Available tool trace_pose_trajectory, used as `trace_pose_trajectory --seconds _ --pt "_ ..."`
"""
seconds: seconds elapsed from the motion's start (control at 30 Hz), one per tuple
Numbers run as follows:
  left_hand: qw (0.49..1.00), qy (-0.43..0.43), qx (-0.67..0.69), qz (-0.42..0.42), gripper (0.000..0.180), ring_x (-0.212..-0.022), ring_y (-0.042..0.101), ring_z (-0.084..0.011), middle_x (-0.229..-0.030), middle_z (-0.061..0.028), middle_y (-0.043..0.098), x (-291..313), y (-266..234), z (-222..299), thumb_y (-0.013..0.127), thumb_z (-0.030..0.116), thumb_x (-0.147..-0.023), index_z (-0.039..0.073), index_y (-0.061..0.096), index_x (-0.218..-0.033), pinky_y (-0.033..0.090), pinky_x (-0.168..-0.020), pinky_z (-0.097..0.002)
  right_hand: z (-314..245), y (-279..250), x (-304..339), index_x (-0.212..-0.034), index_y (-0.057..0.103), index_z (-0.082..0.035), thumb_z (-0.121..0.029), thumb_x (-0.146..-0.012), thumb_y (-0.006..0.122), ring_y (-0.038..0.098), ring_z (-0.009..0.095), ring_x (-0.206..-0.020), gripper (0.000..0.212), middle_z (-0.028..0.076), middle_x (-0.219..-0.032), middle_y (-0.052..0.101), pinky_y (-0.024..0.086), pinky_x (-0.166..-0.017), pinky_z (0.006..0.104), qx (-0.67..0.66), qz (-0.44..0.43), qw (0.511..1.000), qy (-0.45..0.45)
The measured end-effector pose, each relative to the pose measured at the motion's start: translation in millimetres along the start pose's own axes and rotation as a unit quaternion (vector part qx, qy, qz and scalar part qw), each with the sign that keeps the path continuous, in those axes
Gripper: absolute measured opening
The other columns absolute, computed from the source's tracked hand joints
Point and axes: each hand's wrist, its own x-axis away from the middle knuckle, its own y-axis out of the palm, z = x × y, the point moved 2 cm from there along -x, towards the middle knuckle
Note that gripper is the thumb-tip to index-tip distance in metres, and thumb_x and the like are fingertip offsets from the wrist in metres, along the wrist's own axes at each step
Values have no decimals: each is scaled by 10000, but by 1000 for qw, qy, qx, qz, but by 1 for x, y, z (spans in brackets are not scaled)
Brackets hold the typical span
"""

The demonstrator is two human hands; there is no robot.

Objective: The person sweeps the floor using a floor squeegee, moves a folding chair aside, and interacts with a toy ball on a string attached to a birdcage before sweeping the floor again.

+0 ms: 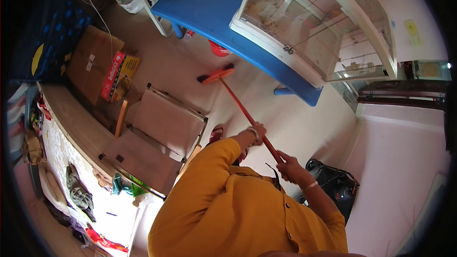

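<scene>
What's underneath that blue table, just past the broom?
Part of a rounded red container shows beneath the edge of the blue table, beyond the broom; a small bottle-like item shows to its left. The tabletop covers whatever is deeper underneath.

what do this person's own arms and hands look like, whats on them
Both hands are bare. The left hand has a pale, rounded, shiny bangle at its wrist; the right hand has a thinner, pale wristband. The loose mustard-yellow fabric sleeves look plain and end short of the wrists. Finer details are too small to tell.
</scene>
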Motion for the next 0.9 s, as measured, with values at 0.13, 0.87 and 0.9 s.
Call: trace_pose_trajectory --seconds 0.13,0.87,0.9 --pt "996 60 61 27 308 -1076 495 -325 -1106 -189 543 1 -4 58 578 171 -727 21 630 -990 437 -912 -402 47 -8 33 -1366 313 -18 -57 -767 558 407 91 -423 648 17 -631 476 319 -388 240 -128 29 991 -11" --pt "991 -23 -50 118 279 -1178 399 -323 -1139 -81 487 3 -42 -13 612 170 -734 111 584 -1005 447 -841 -438 10 14 -108 -1386 292 -69 -67 -785 505 435 101 -408 638 19 -619 477 349 -356 232 -253 49 955 -146" --pt "989 -20 -39 144 276 -1161 408 -328 -1121 -83 491 5 -37 -12 620 176 -723 108 584 -988 451 -835 -436 13 16 -106 -1384 295 -65 -66 -783 508 435 100 -409 638 18 -623 479 351 -359 231 -250 40 954 -159"
